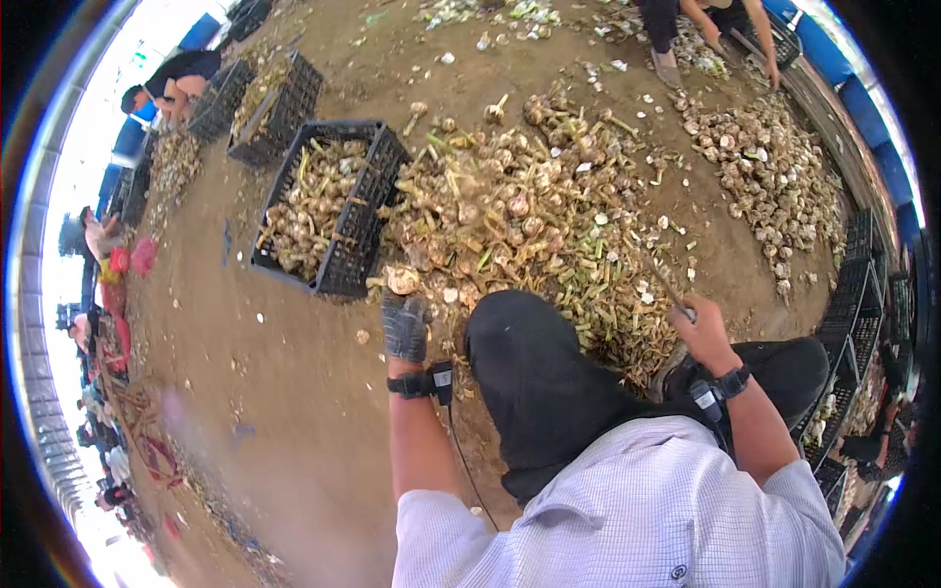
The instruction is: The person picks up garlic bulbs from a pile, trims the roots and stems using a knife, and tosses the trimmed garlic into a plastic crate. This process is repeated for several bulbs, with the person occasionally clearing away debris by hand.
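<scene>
Head view: my left hand (405,326), gloved, grips garlic bulb (402,280) clear of garlic heap (520,220) ahead (room for cutting, I judge). My right hand (702,331) clenches knife (669,286). Black crate (328,201) just beyond left hand holds trimmed garlic.

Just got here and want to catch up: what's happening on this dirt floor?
A person crouches over a big pile of garlic on the dirt. Their gloved left hand holds a garlic bulb at the pile's near edge; the bare right hand has its grip on a thin blade-like tool. A black crate partly filled with garlic stands beside the pile. Other people work at further heaps.
</scene>
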`<state>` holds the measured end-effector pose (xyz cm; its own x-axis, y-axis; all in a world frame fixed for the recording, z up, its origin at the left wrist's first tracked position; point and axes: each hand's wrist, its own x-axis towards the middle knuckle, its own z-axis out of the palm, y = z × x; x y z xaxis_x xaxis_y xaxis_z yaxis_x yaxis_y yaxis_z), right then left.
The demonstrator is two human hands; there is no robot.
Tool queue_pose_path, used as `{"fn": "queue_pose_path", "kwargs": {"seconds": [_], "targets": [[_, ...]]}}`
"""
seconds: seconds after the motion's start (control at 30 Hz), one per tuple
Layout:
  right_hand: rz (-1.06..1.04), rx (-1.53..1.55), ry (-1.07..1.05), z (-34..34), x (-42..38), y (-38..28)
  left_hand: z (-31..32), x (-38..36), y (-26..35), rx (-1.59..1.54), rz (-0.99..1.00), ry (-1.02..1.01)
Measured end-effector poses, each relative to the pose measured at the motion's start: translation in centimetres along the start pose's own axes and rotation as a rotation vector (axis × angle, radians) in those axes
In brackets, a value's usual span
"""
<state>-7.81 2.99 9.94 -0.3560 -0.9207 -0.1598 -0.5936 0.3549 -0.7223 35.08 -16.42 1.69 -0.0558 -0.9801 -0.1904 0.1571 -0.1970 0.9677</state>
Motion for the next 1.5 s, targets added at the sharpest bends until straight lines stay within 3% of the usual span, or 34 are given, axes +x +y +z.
{"fn": "queue_pose_path", "kwargs": {"seconds": [0.1, 0.13, 0.2, 0.3, 0.43, 0.47, 0.53, 0.6, 0.67, 0.77, 0.8, 0.9, 0.93, 0.97, 1.03, 1.13, 1.17, 1.23, 1.3, 1.4, 1.47, 1.5], "targets": [[-0.19, 0.03, 0.026, -0.2, 0.5, -5.1, 6.6, -1.6, 9.3, 0.288, 0.365, -0.227], [-0.201, 0.068, 0.017, -0.5, 0.3, -6.9, 9.1, -2.4, 11.4, 0.24, 0.257, -0.275], [-0.278, 0.127, 0.0, -0.7, 0.0, -9.0, 13.1, -4.7, 13.3, 0.269, 0.261, -0.424], [-0.436, 0.158, 0.021, -1.4, -0.9, -10.5, 18.1, -7.3, 12.4, 0.547, 0.31, -0.564], [-0.432, 0.024, -0.033, -2.6, -2.6, -10.0, 21.7, -9.8, 9.0, 0.724, 0.628, -0.721], [-0.458, 0.027, -0.02, -2.8, -2.8, -9.4, 22.4, -11.1, 8.5, 0.527, 0.347, -0.675], [-0.441, -0.007, -0.018, -3.0, -3.3, -8.1, 22.4, -10.9, 6.3, 0.833, 0.758, -0.714], [-0.446, -0.018, 0.008, -3.2, -3.8, -7.3, 22.5, -11.3, 5.0, 0.889, 0.855, -0.728], [-0.472, -0.008, 0.06, -3.2, -4.1, -6.7, 22.9, -11.9, 4.5, 0.708, 0.628, -0.736], [-0.387, -0.024, -0.002, -2.5, -3.8, -3.9, 23.8, -12.2, 5.1, 0.911, 0.631, -0.788], [-0.366, -0.051, -0.019, -2.3, -3.8, -3.2, 24.4, -12.7, 5.8, 0.764, 0.358, -0.776], [-0.377, -0.128, -0.036, -0.5, -3.3, -0.9, 24.5, -13.1, 4.2, 0.649, 0.335, -0.726], [-0.282, -0.167, -0.098, -0.3, -3.1, -0.5, 24.8, -13.8, 4.3, 0.539, 0.207, -0.572], [0.068, -0.27, -0.287, -0.5, -1.7, 0.7, 24.8, -14.2, 4.7, 0.558, 0.343, -0.561], [0.096, -0.369, -0.33, 0.4, -1.4, 7.9, 23.7, -14.6, 5.8, 0.604, 0.608, -0.539], [0.043, -0.033, 0.004, -0.5, -2.2, 5.6, 24.3, -13.1, 5.4, 0.413, 0.098, -0.55], [0.075, 0.096, -0.049, -0.6, -2.4, 5.0, 24.9, -13.1, 5.4, 0.377, -0.053, -0.552], [0.121, 0.35, -0.153, -2.4, -2.0, 0.2, 25.6, -13.6, 2.8, 0.408, 0.05, -0.572], [0.164, 0.517, -0.209, -0.8, -2.3, 0.0, 26.4, -13.6, -0.1, 0.349, -0.055, -0.701], [0.074, 0.547, -0.133, -1.0, -2.2, -2.8, 25.8, -13.7, -0.7, 1.03, 0.649, -0.764], [0.119, 0.494, -0.092, -1.3, -2.5, -1.9, 25.4, -13.6, -0.4, 0.847, 0.55, -0.62], [0.142, 0.467, -0.071, -2.0, -2.6, -2.3, 25.4, -13.6, -0.5, 0.688, 0.391, -0.608]]}}
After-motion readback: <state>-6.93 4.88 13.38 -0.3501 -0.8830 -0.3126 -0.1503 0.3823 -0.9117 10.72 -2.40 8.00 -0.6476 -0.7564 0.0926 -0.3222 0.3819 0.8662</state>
